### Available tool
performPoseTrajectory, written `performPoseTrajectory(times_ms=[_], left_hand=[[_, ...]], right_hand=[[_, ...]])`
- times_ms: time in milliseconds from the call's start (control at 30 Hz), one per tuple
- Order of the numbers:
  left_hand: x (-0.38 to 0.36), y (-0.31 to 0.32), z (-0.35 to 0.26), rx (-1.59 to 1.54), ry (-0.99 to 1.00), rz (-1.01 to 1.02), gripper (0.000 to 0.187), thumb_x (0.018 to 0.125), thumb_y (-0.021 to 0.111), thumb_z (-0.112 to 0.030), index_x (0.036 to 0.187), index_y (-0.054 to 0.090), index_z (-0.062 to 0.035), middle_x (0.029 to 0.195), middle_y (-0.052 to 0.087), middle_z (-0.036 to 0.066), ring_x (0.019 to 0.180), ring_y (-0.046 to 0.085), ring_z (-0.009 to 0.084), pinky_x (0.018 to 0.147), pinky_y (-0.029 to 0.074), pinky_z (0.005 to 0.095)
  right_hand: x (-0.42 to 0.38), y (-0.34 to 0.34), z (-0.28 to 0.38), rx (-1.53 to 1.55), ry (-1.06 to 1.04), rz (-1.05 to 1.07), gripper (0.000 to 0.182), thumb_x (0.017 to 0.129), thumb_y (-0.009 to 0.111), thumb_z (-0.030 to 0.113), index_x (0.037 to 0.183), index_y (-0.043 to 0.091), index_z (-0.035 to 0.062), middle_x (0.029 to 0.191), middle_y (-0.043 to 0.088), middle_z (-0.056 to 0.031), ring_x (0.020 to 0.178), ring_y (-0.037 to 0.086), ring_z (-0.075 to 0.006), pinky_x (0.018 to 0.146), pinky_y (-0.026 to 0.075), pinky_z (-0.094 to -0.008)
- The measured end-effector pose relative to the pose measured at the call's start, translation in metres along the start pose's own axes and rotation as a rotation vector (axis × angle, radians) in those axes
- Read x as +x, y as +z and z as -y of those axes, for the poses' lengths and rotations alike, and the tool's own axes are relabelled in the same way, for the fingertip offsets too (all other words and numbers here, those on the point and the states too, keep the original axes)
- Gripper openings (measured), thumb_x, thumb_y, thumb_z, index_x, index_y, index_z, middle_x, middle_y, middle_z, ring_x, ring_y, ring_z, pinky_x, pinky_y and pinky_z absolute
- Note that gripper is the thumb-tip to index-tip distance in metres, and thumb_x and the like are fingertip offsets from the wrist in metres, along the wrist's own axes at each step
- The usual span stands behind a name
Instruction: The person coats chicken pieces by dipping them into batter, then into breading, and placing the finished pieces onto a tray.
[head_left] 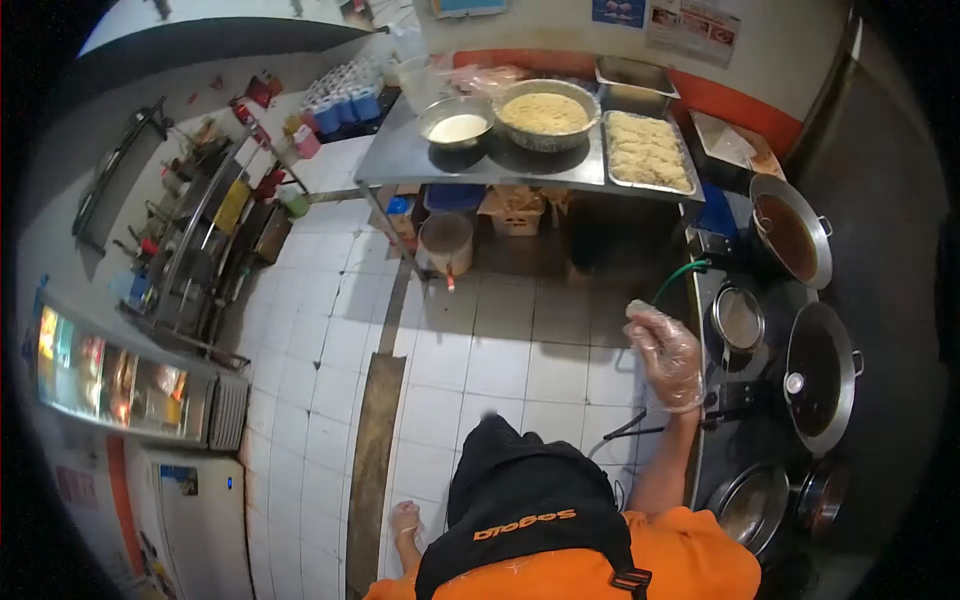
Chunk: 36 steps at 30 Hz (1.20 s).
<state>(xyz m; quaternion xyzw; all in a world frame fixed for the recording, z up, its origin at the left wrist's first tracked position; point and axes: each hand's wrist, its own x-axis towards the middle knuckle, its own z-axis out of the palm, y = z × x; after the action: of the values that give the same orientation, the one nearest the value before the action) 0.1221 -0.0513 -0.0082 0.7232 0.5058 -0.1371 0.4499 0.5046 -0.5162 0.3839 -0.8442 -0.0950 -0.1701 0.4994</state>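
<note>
My right hand (668, 358), in a clear plastic glove, is raised over the floor beside the stove counter. Its fingers are loosely bent and apart, with nothing visible in them. Nearest to it are a round strainer (739, 318) and a green hose (678, 280). My left hand (405, 518) hangs low by my side above the tiles; it is too small to make out its fingers. Ahead on the steel table (400, 165) stand a bowl of white powder (458, 127), a big bowl of pale yellowish crumbs (545, 114) and a tray of breaded pieces (647, 152).
Along the right are a wok of brown liquid (787, 238), a wok of dark liquid (822, 375) and a metal basin (748, 510). A bucket (446, 243) stands under the table. On the left are a lit display case (110, 380), a white fridge (203, 525) and a rack (205, 235).
</note>
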Motion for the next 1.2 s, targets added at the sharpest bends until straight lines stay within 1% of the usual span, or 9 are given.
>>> performPoseTrajectory(times_ms=[167, 233, 367, 467, 600, 633, 800, 933, 1200], left_hand=[[0.102, -0.040, -0.095, 0.041, 0.014, -0.087, 0.026, 0.088, 0.067, -0.019, 0.102, 0.072, 0.0016, 0.097, 0.074, 0.020, 0.090, 0.071, 0.0344, 0.078, 0.055, 0.0437], [0.101, -0.053, -0.227, 0.582, 0.222, -0.206, 0.023, 0.091, 0.064, -0.018, 0.100, 0.072, 0.0012, 0.097, 0.074, 0.021, 0.092, 0.071, 0.0351, 0.079, 0.055, 0.0437], [0.213, -0.059, -0.392, 0.342, 0.654, -0.293, 0.027, 0.095, 0.060, -0.023, 0.108, 0.069, -0.0014, 0.101, 0.072, 0.021, 0.097, 0.069, 0.0384, 0.084, 0.054, 0.0417], [0.240, -0.051, -0.601, 0.309, 0.873, -0.279, 0.038, 0.092, 0.062, -0.025, 0.120, 0.067, -0.0016, 0.111, 0.072, 0.022, 0.105, 0.069, 0.0378, 0.090, 0.054, 0.0440], [0.214, 0.001, -0.860, 0.030, 1.153, -0.008, 0.035, 0.091, 0.063, -0.019, 0.123, 0.066, -0.0034, 0.112, 0.072, 0.020, 0.101, 0.070, 0.0318, 0.089, 0.055, 0.0403], [0.259, 0.024, -0.898, 0.136, 1.296, -0.166, 0.037, 0.090, 0.068, -0.015, 0.125, 0.065, -0.0011, 0.111, 0.073, 0.017, 0.099, 0.071, 0.0275, 0.087, 0.056, 0.0366], [0.308, 0.132, -1.107, 0.086, 1.643, -0.021, 0.029, 0.094, 0.063, -0.012, 0.122, 0.067, -0.0058, 0.110, 0.074, 0.012, 0.100, 0.071, 0.0212, 0.085, 0.056, 0.0340], [0.382, 0.220, -1.231, 0.059, 1.594, 0.044, 0.024, 0.092, 0.064, -0.011, 0.114, 0.070, -0.0034, 0.107, 0.074, 0.011, 0.100, 0.071, 0.0223, 0.086, 0.055, 0.0357], [0.447, 0.286, -1.348, 0.689, 1.480, -0.047, 0.021, 0.088, 0.065, -0.021, 0.104, 0.071, -0.0079, 0.098, 0.072, 0.018, 0.091, 0.069, 0.0312, 0.079, 0.053, 0.0430]], right_hand=[[0.085, 0.037, -0.052, -0.069, 0.002, -0.086, 0.021, 0.088, 0.071, 0.001, 0.110, 0.072, -0.0005, 0.109, 0.074, -0.0173, 0.101, 0.073, -0.0259, 0.088, 0.057, -0.0336], [0.117, 0.042, -0.071, 0.014, 0.119, -0.107, 0.020, 0.089, 0.070, 0.002, 0.109, 0.072, -0.0012, 0.109, 0.074, -0.0166, 0.101, 0.072, -0.0252, 0.088, 0.056, -0.0341], [0.171, 0.029, -0.107, -0.236, 0.065, -0.166, 0.023, 0.094, 0.063, 0.003, 0.115, 0.068, -0.0045, 0.106, 0.072, -0.0130, 0.090, 0.070, -0.0178, 0.078, 0.057, -0.0291], [0.202, 0.017, -0.114, -0.335, 0.262, -0.258, 0.023, 0.095, 0.065, 0.008, 0.115, 0.070, -0.0024, 0.112, 0.073, -0.0182, 0.106, 0.070, -0.0279, 0.091, 0.054, -0.0360], [0.192, -0.005, -0.172, -0.433, 0.368, -0.410, 0.025, 0.097, 0.061, 0.009, 0.118, 0.068, -0.0040, 0.111, 0.071, -0.0146, 0.099, 0.068, -0.0218, 0.085, 0.054, -0.0330], [0.188, -0.008, -0.193, -0.465, 0.385, -0.448, 0.026, 0.098, 0.060, 0.008, 0.120, 0.066, -0.0037, 0.108, 0.069, -0.0112, 0.090, 0.067, -0.0163, 0.077, 0.054, -0.0290], [0.212, -0.002, -0.258, -0.270, 0.608, -0.642, 0.027, 0.099, 0.061, 0.010, 0.122, 0.065, -0.0032, 0.103, 0.070, -0.0103, 0.087, 0.066, -0.0168, 0.076, 0.055, -0.0295], [0.262, 0.013, -0.316, 0.239, 0.641, -0.766, 0.026, 0.101, 0.061, 0.012, 0.122, 0.063, -0.0022, 0.096, 0.069, -0.0081, 0.081, 0.064, -0.0135, 0.070, 0.054, -0.0268], [0.371, -0.002, -0.325, 0.077, 0.718, -0.719, 0.021, 0.100, 0.062, 0.010, 0.119, 0.063, -0.0003, 0.095, 0.069, -0.0063, 0.079, 0.063, -0.0113, 0.068, 0.053, -0.0246]])
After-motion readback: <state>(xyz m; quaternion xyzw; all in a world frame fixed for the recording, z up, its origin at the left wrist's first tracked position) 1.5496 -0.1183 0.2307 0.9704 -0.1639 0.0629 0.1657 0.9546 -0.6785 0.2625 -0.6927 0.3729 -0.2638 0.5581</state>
